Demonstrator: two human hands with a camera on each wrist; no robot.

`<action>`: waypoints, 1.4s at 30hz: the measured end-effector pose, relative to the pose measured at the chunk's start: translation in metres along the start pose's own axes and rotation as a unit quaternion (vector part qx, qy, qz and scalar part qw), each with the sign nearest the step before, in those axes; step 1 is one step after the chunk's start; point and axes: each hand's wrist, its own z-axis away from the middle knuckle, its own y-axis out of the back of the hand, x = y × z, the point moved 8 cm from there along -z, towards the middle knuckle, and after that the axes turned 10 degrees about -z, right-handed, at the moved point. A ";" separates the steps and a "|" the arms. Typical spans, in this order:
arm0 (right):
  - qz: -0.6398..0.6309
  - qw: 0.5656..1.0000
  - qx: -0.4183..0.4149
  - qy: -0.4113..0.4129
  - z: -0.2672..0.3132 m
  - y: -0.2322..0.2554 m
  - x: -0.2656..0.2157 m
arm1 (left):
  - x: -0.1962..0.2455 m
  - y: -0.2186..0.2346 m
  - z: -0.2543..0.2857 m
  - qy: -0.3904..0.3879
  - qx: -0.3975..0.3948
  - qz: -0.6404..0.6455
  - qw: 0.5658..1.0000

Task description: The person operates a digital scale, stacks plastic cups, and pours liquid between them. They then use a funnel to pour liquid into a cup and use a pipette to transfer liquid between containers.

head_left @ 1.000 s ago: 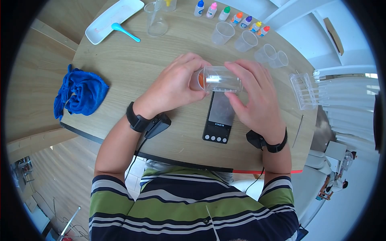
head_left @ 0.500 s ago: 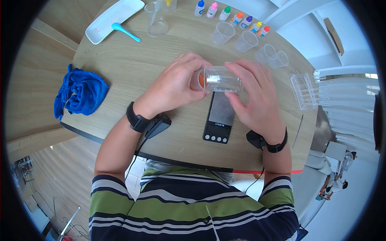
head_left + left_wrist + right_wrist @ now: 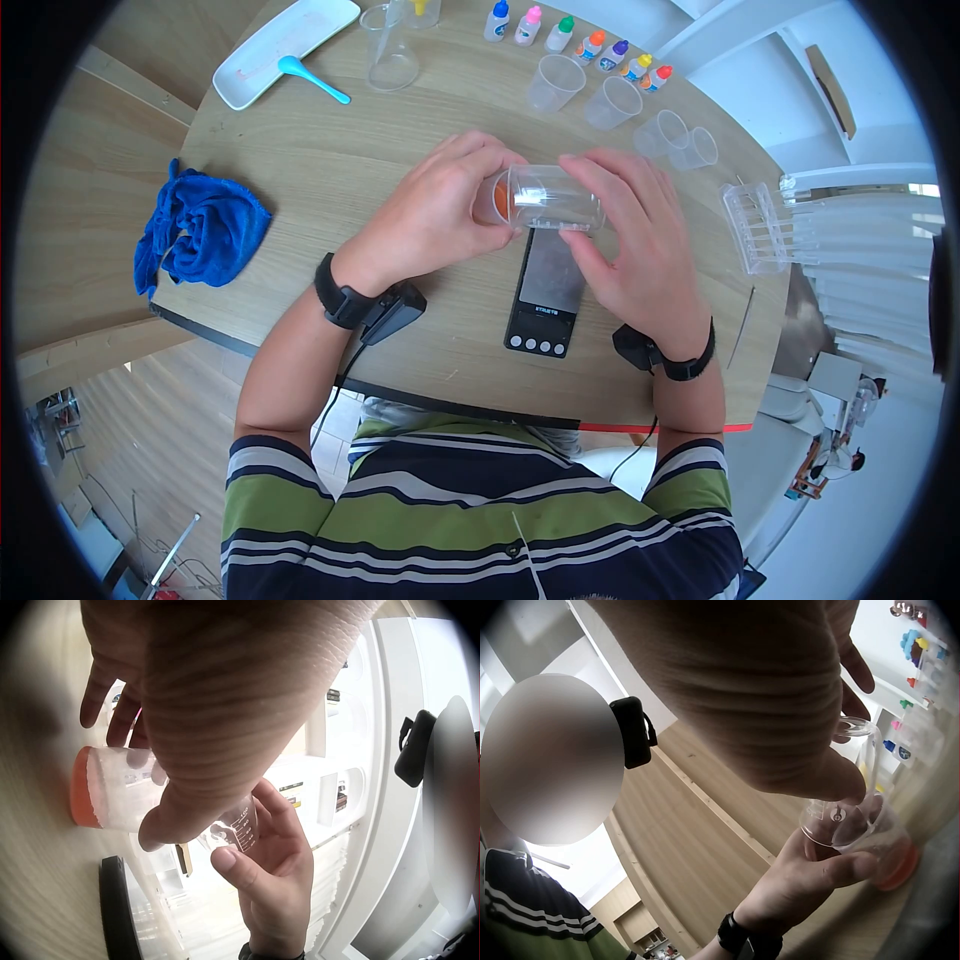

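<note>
My left hand grips a translucent plastic cup with an orange-red layer at its bottom. Fingers and thumb wrap its sides, and in the head view they cover most of it. A clear graduated beaker lies on its side in my right hand, thumb and fingers on opposite sides of its wall. The beaker's mouth faces left and meets the cup's rim in the head view. Beneath the beaker, a black digital scale rests on the table.
Dropper bottles with coloured caps line the far edge, several empty cups before them. A clear rack stands right. Far left are a white tray, a blue spoon, clear glassware and a blue cloth.
</note>
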 end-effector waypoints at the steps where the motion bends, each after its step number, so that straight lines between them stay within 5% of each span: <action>1: 0.000 1.000 0.000 0.001 0.000 0.000 0.000 | 0.000 0.000 0.000 0.003 -0.001 0.002 1.000; 8: 0.002 1.000 -0.011 -0.015 0.002 -0.004 0.007 | 0.003 0.005 0.000 -0.030 0.001 -0.071 0.997; 10: -0.004 0.999 -0.022 -0.048 0.002 -0.007 0.019 | -0.006 0.002 -0.001 0.072 -0.056 0.001 0.996; 19: -0.214 0.956 0.057 -0.194 0.012 -0.012 0.076 | 0.003 0.026 -0.004 0.032 0.043 0.094 0.994; 42: -0.226 0.949 0.011 -0.222 0.023 -0.047 0.098 | -0.012 0.015 -0.004 0.072 0.026 0.037 0.996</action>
